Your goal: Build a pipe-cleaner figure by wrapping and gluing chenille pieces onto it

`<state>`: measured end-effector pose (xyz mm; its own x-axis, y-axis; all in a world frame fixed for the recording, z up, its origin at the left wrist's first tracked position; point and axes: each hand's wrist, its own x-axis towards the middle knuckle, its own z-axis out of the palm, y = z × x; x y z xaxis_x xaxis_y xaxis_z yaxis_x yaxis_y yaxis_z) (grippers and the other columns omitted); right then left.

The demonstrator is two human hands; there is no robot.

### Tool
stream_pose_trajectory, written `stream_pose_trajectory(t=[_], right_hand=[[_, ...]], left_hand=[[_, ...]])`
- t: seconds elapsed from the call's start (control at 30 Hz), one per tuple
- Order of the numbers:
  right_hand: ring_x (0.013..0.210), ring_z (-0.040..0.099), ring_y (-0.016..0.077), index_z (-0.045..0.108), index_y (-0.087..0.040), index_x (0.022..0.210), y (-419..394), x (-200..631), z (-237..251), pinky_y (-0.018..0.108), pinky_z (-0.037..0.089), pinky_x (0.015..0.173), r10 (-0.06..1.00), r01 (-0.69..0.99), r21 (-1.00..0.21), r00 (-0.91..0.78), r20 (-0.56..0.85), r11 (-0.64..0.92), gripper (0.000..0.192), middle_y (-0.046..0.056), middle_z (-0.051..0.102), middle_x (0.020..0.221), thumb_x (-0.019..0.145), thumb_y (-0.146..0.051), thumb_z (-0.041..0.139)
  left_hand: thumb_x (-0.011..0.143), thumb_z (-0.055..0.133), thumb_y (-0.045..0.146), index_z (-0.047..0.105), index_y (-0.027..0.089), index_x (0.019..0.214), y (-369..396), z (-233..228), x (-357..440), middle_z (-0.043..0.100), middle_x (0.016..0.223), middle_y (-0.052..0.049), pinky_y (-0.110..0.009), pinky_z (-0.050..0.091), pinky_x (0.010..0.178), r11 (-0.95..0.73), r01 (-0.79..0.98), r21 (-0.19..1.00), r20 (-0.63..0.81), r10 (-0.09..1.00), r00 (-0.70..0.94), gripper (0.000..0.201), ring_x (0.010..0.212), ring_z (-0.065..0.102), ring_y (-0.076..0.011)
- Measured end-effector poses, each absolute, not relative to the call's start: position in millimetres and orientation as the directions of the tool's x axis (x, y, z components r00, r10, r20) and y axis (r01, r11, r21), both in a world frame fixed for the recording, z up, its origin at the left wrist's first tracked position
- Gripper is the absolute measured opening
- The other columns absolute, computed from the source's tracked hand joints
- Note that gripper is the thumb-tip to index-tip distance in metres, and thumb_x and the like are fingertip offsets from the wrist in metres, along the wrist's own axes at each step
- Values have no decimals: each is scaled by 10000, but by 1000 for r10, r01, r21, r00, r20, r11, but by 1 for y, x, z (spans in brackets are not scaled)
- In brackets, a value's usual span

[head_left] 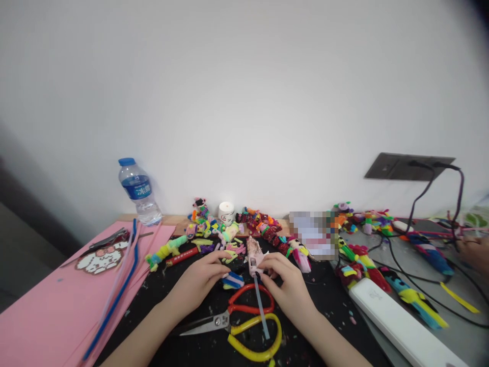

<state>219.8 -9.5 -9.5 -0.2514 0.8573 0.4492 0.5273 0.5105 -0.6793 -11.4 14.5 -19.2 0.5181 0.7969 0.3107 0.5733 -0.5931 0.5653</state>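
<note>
White wall behind; black mat on our table, pink foam sheets to the left; head view only. Left hand: fingers curled, tips pinching a small blue-striped piece, seemingly to steady it. Right hand: fingers pressed around a small pink glue gun, its glue stick trailing toward us. Scissors lie just below both hands, within reach; bottle, white jar and colourful fuzzy-wire figures line the wall; a co-worker's hand far right.
</note>
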Motion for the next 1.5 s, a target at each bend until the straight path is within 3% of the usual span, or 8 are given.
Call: stream_pose_trajectory(t=[0.37, 0.47, 0.57, 0.63, 0.73, 1.0, 1.37, 1.5], right_hand=[[761, 557, 160, 591, -188, 781, -9, 221, -11, 261, 457, 658, 844, 517, -671, -263, 467, 532, 151, 45, 575, 861, 785, -65, 504], [781, 563, 165, 582, -186, 740, -9, 220, -10, 261, 460, 660, 840, 515, -668, -257, 478, 538, 150, 44, 577, 845, 789, -70, 501], [767, 563, 159, 574, -184, 728, -9, 220, -10, 249, 458, 639, 843, 517, -670, -249, 477, 532, 151, 43, 577, 842, 790, -68, 498], [762, 563, 157, 571, -182, 727, -9, 220, -10, 255, 459, 660, 842, 515, -670, -249, 479, 534, 152, 41, 577, 833, 792, -68, 495], [737, 563, 155, 567, -184, 721, -9, 220, -10, 257, 462, 657, 837, 510, -668, -256, 483, 542, 149, 37, 578, 806, 801, -83, 491], [720, 559, 155, 565, -186, 717, -9, 220, -11, 262, 467, 659, 831, 514, -658, -263, 491, 551, 150, 38, 583, 784, 806, -94, 488], [716, 561, 154, 558, -188, 702, -8, 219, -11, 260, 462, 665, 837, 519, -661, -266, 478, 542, 155, 27, 580, 764, 806, -100, 485], [706, 554, 154, 557, -187, 702, -8, 219, -12, 257, 456, 650, 839, 519, -663, -263, 477, 540, 156, 28, 574, 759, 805, -96, 483]], left_hand=[[854, 417, 116, 647, 238, 1031, 16, -18, -15, 593, 1174, -32, -301, 448, 914, -623, 603, 498, 323, 779, 538, 315, 1038, 570, -174], [848, 465, 179, 676, 218, 889, 17, -17, -17, 656, 1029, -34, -311, 475, 866, -561, 647, 517, 374, 828, 418, 219, 944, 609, -183], [835, 496, 258, 652, 185, 771, 22, -15, -24, 672, 916, -53, -350, 486, 807, -411, 751, 517, 428, 884, 188, 184, 880, 617, -220], [842, 466, 254, 638, 177, 871, 27, -17, -31, 666, 935, -70, -379, 470, 817, -334, 802, 495, 448, 889, 94, 192, 901, 605, -243], [827, 428, 185, 604, 171, 1038, 35, -24, -41, 640, 1049, -89, -417, 415, 900, -341, 835, 431, 433, 891, 141, 275, 1007, 558, -256], [767, 467, 116, 644, 185, 957, 34, -29, -39, 656, 971, -61, -398, 432, 869, -379, 807, 452, 377, 902, 212, 268, 947, 571, -241], [801, 476, 210, 586, 155, 978, 33, -24, -36, 657, 886, -72, -355, 492, 749, -269, 774, 572, 388, 921, 34, 216, 812, 620, -228], [817, 494, 238, 610, 172, 903, 28, -20, -29, 666, 919, -62, -339, 482, 792, -347, 739, 577, 436, 896, 80, 159, 867, 617, -221]])
